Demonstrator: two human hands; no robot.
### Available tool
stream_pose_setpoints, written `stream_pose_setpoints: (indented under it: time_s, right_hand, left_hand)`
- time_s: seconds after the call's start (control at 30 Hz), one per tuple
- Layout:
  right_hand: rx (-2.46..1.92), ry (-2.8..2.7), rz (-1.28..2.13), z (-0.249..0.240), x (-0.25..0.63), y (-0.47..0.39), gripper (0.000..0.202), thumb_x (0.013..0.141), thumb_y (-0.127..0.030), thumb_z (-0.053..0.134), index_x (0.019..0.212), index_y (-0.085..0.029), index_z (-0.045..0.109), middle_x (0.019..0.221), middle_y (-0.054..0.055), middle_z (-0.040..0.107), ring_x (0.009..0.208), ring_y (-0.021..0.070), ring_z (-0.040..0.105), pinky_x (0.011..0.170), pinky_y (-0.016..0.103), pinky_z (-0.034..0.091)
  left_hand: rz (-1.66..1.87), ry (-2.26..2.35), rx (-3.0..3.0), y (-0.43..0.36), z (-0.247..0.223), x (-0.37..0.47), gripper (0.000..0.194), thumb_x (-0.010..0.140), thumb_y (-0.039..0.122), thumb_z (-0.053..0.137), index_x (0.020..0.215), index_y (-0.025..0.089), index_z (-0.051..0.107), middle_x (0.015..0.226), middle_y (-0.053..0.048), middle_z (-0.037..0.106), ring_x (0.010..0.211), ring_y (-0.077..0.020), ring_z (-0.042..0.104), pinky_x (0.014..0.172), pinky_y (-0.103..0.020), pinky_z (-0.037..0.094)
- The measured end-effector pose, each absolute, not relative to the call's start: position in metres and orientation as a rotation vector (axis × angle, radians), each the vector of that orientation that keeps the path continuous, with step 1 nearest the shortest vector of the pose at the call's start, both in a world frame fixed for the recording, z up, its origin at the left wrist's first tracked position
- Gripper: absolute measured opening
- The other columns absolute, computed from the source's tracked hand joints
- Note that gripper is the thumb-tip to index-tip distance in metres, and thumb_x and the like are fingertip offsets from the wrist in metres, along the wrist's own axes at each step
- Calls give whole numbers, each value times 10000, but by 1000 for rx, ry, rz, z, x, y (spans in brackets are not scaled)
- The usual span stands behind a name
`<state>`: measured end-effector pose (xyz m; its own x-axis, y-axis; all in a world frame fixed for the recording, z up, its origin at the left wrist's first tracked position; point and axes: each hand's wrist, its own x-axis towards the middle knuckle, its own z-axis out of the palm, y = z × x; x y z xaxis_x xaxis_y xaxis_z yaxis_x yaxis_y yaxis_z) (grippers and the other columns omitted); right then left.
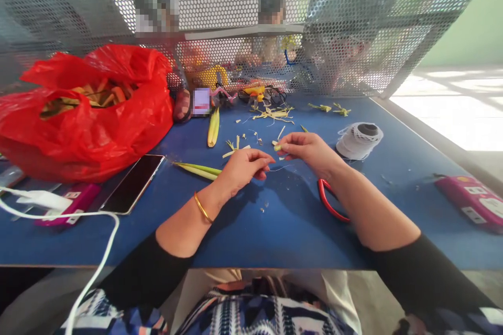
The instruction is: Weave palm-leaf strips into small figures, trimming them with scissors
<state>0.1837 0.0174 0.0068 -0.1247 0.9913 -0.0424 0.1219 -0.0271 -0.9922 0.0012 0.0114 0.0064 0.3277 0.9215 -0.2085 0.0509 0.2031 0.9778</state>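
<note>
Hands meet near the middle, taken here as the centre of a clock face with twelve at the far edge: the right hand (301, 146) pinches a short green piece (277, 148) between thumb and fingertips, while the left hand (247, 163) has its fingers drawn together beside a fine thread (282, 168); whether it grips that thread I cannot tell.

Beneath them spreads the blue worktop (251, 241). Filling nine to ten o'clock, a red plastic bag (133, 125) gapes over brownish, dry-looking material (94, 95), so a good stock seems left. Between eight and nine lies a dark-screened phone (133, 183). Near three stands a spool of white thread (349, 146), amply wound. Between four and five, a red handle (326, 201) shows partly from under the right forearm.

Two long green blades (213, 128), one at ten and one between eight and nine, look whole, so they appear unworked. At twelve, a small heap of pale strips (273, 114) seems already split. Between one and two, two little knotted-looking bits (342, 110) look further along, perhaps finished. Tiniest are the scattered scraps (262, 209), probably offcuts. The pinched piece seems mid-work.
</note>
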Motion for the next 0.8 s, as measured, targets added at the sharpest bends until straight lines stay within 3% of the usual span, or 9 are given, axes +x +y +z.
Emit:
stream_pose_setpoints:
  time_s: [0.17,0.23,0.33,0.43,0.57,0.8]
  right_hand:
    - [-1084,-1347,1715,7,180,10,273,606,-313,826,743,-155,650,763,25,710,768,140,672,739,268,518]
    - [-1047,-1323,1782,6,180,10,273,617,-305,828,750,-158,641,762,14,700,765,143,679,734,276,524]
    - [-1053,-1338,1816,5,181,12,260,623,-286,829,741,-154,639,738,3,685,739,136,680,743,279,533]
    - [-1120,-1328,1746,7,186,15,234,617,-259,827,710,-153,640,693,-9,675,684,122,670,738,273,539]
    - [-1286,-1340,1492,14,198,20,156,630,-181,798,644,-158,644,633,-11,664,624,111,645,675,246,531]
    - [-1551,-1495,1119,9,201,26,152,694,-91,699,592,-179,628,531,-11,623,529,121,582,551,249,455]
  left_hand:
    - [845,1008,1158,13,7,-1,55,788,102,672,742,120,696,595,3,635,427,-62,539,472,-186,459]
    - [856,980,1126,15,6,-3,8,773,122,694,780,120,695,603,8,632,442,-65,543,491,-194,473]
    - [864,975,1073,17,5,-4,83,779,118,669,860,129,679,612,13,642,453,-71,541,516,-211,491]
    - [870,1044,1097,18,3,-4,132,779,120,647,908,141,661,622,6,668,447,-77,535,498,-212,472]
    - [810,1179,1329,16,-4,1,7,767,138,649,772,141,653,619,-11,689,395,-62,483,420,-191,371]
    - [613,1212,1749,18,-15,0,88,792,200,605,745,164,670,681,-2,723,382,-63,485,429,-206,380]
